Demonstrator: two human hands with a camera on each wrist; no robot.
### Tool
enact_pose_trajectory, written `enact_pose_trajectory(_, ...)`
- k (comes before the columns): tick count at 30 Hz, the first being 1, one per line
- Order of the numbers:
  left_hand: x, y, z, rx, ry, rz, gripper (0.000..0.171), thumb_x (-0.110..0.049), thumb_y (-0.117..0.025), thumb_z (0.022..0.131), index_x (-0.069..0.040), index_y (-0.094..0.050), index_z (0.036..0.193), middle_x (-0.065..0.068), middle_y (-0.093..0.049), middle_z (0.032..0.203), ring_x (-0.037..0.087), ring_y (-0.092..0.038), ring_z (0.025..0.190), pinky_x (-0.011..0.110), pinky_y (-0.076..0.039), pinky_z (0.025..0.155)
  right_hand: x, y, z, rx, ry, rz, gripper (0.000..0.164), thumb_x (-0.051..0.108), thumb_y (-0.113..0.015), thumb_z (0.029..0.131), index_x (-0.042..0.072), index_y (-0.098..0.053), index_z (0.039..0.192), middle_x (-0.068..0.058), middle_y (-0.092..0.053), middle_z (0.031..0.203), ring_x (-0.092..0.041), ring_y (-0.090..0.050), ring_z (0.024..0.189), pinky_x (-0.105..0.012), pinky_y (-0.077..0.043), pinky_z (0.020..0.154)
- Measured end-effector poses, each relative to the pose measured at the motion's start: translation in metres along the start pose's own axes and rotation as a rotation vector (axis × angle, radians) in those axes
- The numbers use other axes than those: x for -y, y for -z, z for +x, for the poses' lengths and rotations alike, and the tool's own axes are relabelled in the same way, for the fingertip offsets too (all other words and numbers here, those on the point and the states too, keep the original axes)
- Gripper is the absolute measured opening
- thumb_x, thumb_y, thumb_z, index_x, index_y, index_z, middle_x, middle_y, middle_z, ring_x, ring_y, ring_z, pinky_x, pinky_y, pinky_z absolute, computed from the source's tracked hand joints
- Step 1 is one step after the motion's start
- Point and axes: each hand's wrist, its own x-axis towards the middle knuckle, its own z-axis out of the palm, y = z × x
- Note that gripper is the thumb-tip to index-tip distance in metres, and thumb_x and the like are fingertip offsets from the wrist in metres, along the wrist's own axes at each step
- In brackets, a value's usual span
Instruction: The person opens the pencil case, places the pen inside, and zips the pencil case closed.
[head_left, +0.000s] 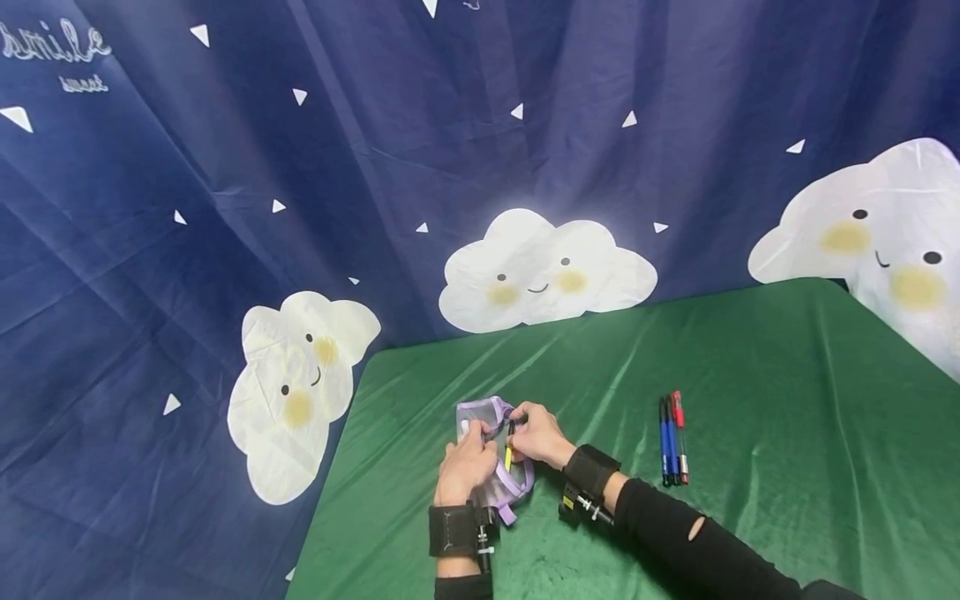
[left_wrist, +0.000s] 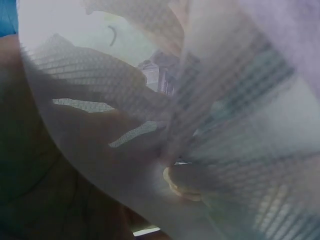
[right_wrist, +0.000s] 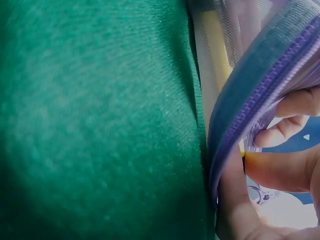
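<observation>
A see-through mesh pencil case [head_left: 487,410] with purple zipper edging stands with its mouth parted on the green cloth. My left hand [head_left: 467,468] grips its left side, fingers curled over the edge. In the left wrist view the pale mesh [left_wrist: 95,65] fills most of the picture and veils the fingers. A yellow pen [head_left: 508,459] with a black end is held by my right hand [head_left: 543,435], pinched between thumb and finger. The right wrist view has the yellow barrel [right_wrist: 217,42] behind the mesh, inside the case, beside the purple zipper [right_wrist: 265,95].
To the right, two blue pens [head_left: 668,442] and a red-capped pen [head_left: 679,437] lie side by side on the green cloth [head_left: 600,367]. Behind the table hangs a dark blue curtain [head_left: 450,133] printed with white smiling clouds.
</observation>
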Motion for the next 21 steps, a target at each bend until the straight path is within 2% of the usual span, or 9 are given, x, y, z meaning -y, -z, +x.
enact_pose_trajectory(6,0.000,-0.001,0.001,-0.003,-0.010,0.012,0.026,-0.024,-0.050,0.096,-0.014,-0.055,0.119,0.012,-0.067,0.135,0.040,-0.054,0.100,0.057,-0.047,0.081,-0.001,-0.001,0.000,-0.004,0.005,-0.032,0.032,-0.004,-0.075,0.076,-0.006,-0.059,0.104,-0.012,-0.069,0.066,-0.018,-0.072,0.052,-0.028,-0.059,0.051)
enact_pose_trajectory(11,0.001,0.000,0.001,-0.010,-0.020,0.006,0.025,-0.023,-0.049,0.096,-0.014,-0.055,0.118,0.011,-0.068,0.133,0.039,-0.054,0.097,0.054,-0.046,0.078,0.001,-0.004,-0.002,0.001,0.018,-0.073,0.027,-0.003,-0.079,0.072,-0.005,-0.064,0.095,-0.012,-0.072,0.075,-0.022,-0.075,0.058,-0.027,-0.060,0.054)
enact_pose_trajectory(14,0.002,0.000,0.001,-0.014,-0.027,-0.001,0.023,-0.023,-0.051,0.096,-0.014,-0.056,0.116,0.011,-0.069,0.131,0.037,-0.054,0.095,0.052,-0.046,0.077,0.002,-0.008,-0.005,0.015,0.056,-0.141,0.020,-0.001,-0.077,0.070,-0.003,-0.069,0.089,-0.009,-0.073,0.077,-0.017,-0.072,0.062,-0.025,-0.059,0.056)
enact_pose_trajectory(18,0.004,0.000,0.000,-0.013,-0.037,-0.006,0.024,-0.022,-0.049,0.096,-0.013,-0.056,0.118,0.012,-0.068,0.133,0.039,-0.056,0.097,0.052,-0.047,0.078,0.003,-0.013,-0.011,0.032,0.141,-0.247,0.011,-0.003,-0.070,0.071,0.002,-0.075,0.079,-0.006,-0.074,0.076,-0.010,-0.060,0.065,-0.021,-0.049,0.054)
enact_pose_trajectory(21,0.005,0.001,0.000,-0.010,-0.043,-0.016,0.026,-0.021,-0.048,0.096,-0.012,-0.056,0.119,0.014,-0.067,0.134,0.041,-0.056,0.098,0.053,-0.047,0.079,0.005,-0.017,-0.014,0.031,0.183,-0.271,0.017,-0.007,-0.065,0.069,0.004,-0.077,0.074,-0.004,-0.073,0.072,-0.010,-0.055,0.065,-0.020,-0.045,0.053)
